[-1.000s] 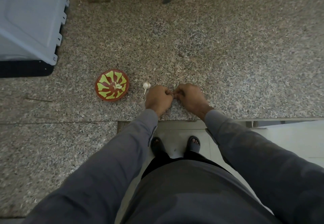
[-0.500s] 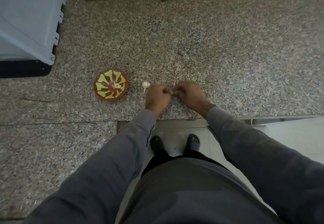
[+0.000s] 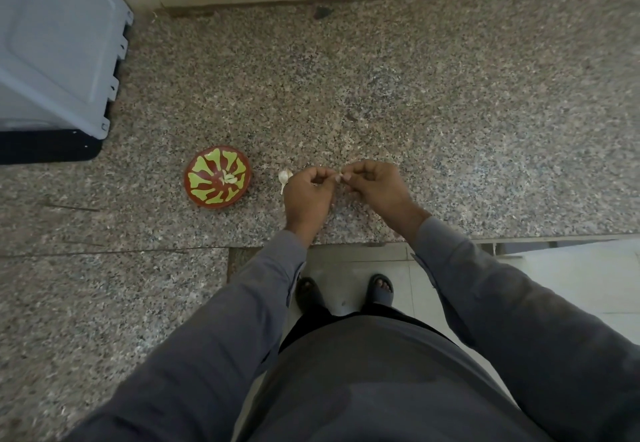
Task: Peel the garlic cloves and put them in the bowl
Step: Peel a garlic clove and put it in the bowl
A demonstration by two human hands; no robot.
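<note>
Meanwhile, one red bowl (image 3: 217, 178) with a yellow-green flower pattern is sitting on the speckled granite counter (image 3: 415, 102), holding a few pale garlic pieces at its centre; their exact count is too small to tell. Just right of the bowl, one garlic bulb (image 3: 284, 177) with a short stem is lying on the stone, touching nothing but partly hidden behind the person's left hand (image 3: 306, 195). Further right of the bowl, that hand and the right hand (image 3: 375, 185) are meeting over the counter, the curled fingers and thumbs of both pinching one small garlic clove (image 3: 340, 177) between them. Far left of the bowl, one grey plastic appliance (image 3: 59, 46) with a black base is standing against the wall. No writing or label is showing on anything in view.
</note>
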